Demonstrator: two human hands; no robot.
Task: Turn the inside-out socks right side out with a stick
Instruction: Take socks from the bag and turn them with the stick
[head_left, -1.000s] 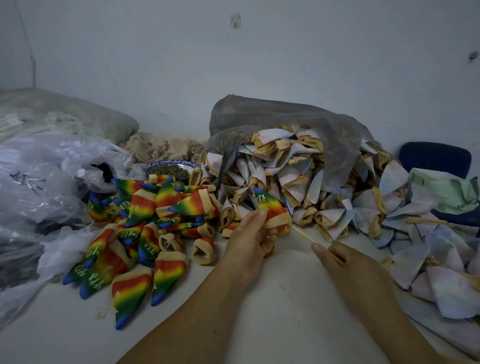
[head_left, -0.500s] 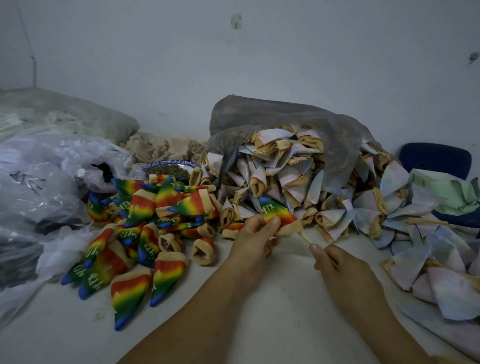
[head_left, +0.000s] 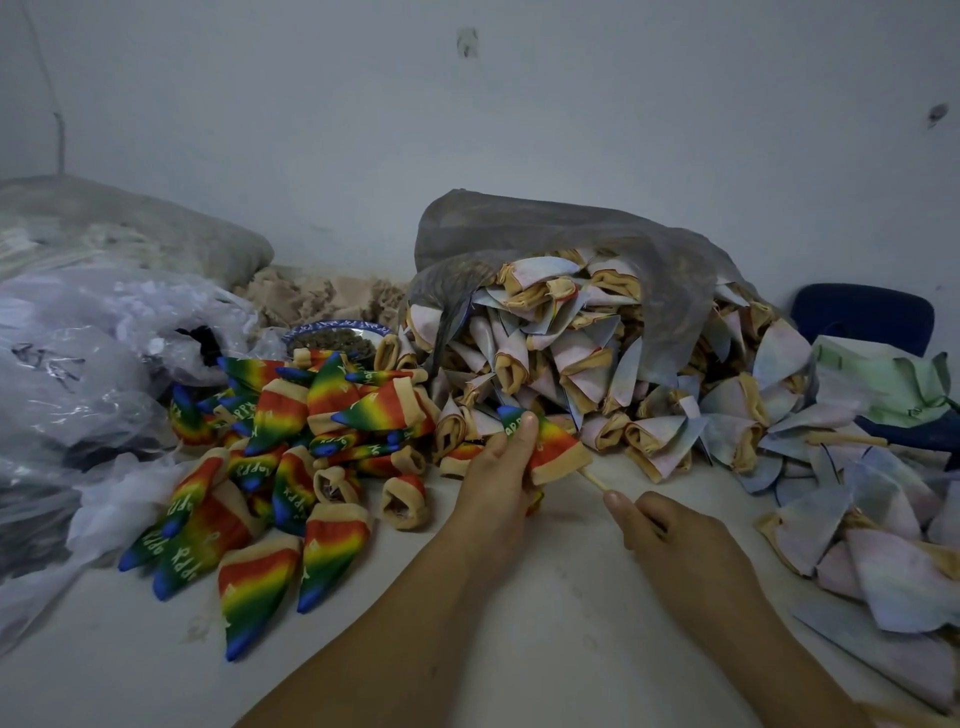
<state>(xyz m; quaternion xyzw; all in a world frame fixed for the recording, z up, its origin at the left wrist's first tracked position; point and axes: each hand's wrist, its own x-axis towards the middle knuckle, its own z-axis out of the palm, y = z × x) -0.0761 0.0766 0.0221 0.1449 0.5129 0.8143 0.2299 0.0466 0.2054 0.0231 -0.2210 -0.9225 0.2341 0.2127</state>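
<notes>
My left hand (head_left: 497, 470) grips a rainbow sock (head_left: 551, 447) with a tan cuff, thumb pressed near its blue tip. A thin wooden stick (head_left: 595, 479) pokes out of the cuff toward my right hand (head_left: 670, 535), which pinches its near end. Most of the stick is hidden inside the sock. To the left lies a pile of rainbow socks (head_left: 270, 467) turned right side out. Behind and to the right sits a heap of pale inside-out socks (head_left: 571, 364) spilling from a grey bag.
Crumpled clear plastic bags (head_left: 78, 389) fill the left side. A blue-rimmed bowl (head_left: 332, 338) stands behind the rainbow pile. More pale socks (head_left: 857, 545) lie at the right, beside a dark blue chair (head_left: 862, 317). A white wall closes the back.
The sock has slid further along the stick toward my right hand, so less stick shows between the hands. My right hand has moved slightly left and nearer.
</notes>
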